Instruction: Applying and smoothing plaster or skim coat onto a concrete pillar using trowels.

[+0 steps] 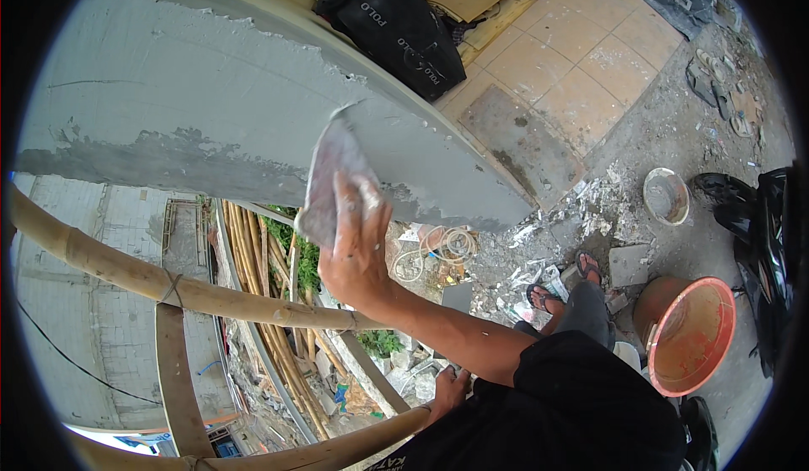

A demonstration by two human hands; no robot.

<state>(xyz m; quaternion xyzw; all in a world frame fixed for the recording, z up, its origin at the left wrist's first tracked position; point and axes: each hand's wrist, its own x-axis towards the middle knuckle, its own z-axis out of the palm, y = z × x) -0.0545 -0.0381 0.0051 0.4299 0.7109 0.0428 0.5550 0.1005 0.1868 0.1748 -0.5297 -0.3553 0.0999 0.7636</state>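
Flat plaster-caked trowel [333,180] under right hand [358,248], against smooth wet grey render [253,117].

The right hand [354,243] is raised well out in front, arm stretched from the lower right, fingers spread flat and pressing forward, back of the hand toward the camera. The left hand [449,389] is low near the body, fingers curled in a grip.

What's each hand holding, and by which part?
Right hand holds a flat trowel from behind, blade against the grey wall. Left hand grips the lower bamboo pole.
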